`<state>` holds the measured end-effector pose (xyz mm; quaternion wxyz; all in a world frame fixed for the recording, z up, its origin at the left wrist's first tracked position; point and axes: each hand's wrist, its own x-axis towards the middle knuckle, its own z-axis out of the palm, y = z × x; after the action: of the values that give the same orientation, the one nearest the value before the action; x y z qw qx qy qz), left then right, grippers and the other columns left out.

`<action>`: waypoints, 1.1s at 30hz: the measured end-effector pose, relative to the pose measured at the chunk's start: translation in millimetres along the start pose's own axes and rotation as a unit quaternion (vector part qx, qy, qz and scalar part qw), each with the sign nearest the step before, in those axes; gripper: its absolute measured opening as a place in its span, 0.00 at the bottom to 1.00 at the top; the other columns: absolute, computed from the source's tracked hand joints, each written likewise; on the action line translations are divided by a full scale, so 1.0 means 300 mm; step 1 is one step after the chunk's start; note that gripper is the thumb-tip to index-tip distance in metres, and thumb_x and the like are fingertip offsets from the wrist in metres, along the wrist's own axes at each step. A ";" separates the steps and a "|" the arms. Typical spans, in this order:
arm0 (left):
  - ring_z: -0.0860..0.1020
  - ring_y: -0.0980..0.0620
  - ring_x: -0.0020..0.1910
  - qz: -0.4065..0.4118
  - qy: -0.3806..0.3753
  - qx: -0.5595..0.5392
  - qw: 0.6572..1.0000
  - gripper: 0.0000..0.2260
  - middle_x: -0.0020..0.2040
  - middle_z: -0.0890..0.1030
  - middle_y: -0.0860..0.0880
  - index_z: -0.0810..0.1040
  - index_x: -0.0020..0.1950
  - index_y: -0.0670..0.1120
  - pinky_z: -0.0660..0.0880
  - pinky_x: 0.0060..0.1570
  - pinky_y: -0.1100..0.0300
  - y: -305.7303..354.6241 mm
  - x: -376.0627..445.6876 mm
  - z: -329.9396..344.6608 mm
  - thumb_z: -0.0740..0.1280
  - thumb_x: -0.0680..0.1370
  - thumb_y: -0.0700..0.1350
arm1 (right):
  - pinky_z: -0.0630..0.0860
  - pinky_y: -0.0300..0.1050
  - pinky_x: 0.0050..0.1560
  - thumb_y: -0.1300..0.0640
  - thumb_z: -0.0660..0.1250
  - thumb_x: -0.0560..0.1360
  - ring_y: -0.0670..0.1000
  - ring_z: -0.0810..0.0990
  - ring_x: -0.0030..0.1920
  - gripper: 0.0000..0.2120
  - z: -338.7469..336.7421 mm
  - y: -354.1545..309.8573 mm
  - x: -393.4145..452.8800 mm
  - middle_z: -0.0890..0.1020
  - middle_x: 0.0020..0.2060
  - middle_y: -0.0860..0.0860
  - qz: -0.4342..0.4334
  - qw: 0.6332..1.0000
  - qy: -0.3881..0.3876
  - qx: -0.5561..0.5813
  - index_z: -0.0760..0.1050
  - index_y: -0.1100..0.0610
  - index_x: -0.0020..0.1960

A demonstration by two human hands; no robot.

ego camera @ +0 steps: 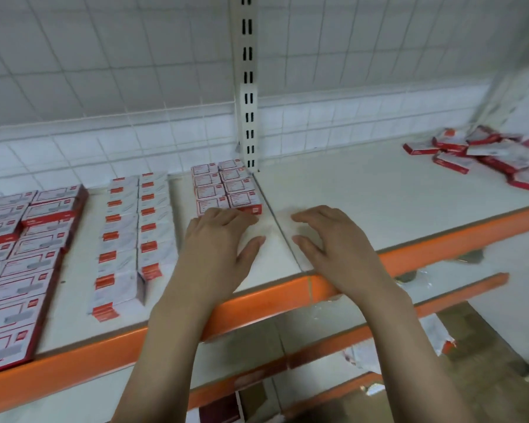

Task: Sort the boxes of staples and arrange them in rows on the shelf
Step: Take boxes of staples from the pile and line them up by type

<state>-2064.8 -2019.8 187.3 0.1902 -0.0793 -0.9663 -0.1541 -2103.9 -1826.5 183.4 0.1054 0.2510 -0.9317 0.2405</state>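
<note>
Head view of the white shelf (364,190) with its orange front edge (257,300), read from left to right. At the far left lies a block of large red-and-white boxes (22,254), two across, set edge to edge in rows that run from the back of the shelf to the front lip. Just beside it, across a strip of bare shelf, stand two narrow columns of white boxes with red labels (132,230), packed close; the left column reaches nearer the front edge than the right one. Next comes a small block of red-bordered boxes (226,187), two across and four deep, its rear corner against the slotted upright post (248,96) and its right side along the seam between the two shelf boards. Your left hand (217,245) is palm down with fingers loosely spread and nothing in its grasp; its fingertips (226,213) touch the front boxes of that small block. Your right hand (330,239) lies just across the seam, also palm down, fingers curled slightly and spread, holding nothing, resting on bare shelf. The two hands are near one another, thumbs pointing inward, not touching. At the far right, well apart from both hands, a loose pile of red-and-white boxes (483,157) lies jumbled and tilted near the wire-grid back panel (119,71), not yet in rows. Below the front edge, lower shelves (458,276) carry scraps of torn wrapping (437,334).
</note>
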 end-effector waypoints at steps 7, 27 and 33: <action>0.78 0.42 0.49 0.047 -0.003 -0.024 0.999 0.20 0.49 0.82 0.47 0.81 0.54 0.45 0.75 0.48 0.49 0.413 0.200 0.190 0.57 0.74 0.56 | 0.67 0.44 0.58 0.54 0.64 0.76 0.53 0.73 0.59 0.16 -0.256 0.403 -0.102 0.77 0.58 0.51 0.050 0.998 0.014 -0.042 0.74 0.54 0.63; 0.75 0.44 0.56 0.101 -0.044 -0.016 0.994 0.14 0.56 0.80 0.47 0.79 0.59 0.46 0.69 0.53 0.51 0.830 0.554 0.486 0.66 0.76 0.50 | 0.65 0.43 0.61 0.53 0.63 0.77 0.52 0.70 0.62 0.17 -0.477 0.966 -0.135 0.75 0.60 0.51 0.132 0.990 0.028 -0.049 0.72 0.54 0.65; 0.67 0.50 0.65 0.158 -0.108 0.018 0.981 0.20 0.67 0.72 0.51 0.68 0.70 0.49 0.62 0.61 0.56 0.876 0.745 0.544 0.58 0.79 0.54 | 0.67 0.46 0.62 0.55 0.64 0.76 0.54 0.72 0.61 0.18 -0.507 1.035 -0.081 0.76 0.60 0.52 0.157 0.985 0.042 -0.055 0.72 0.56 0.65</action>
<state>-2269.5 -1698.0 201.8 0.1081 -0.2441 -0.9589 -0.0955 -2232.6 -1504.7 184.0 0.1194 0.0852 -0.9660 0.2127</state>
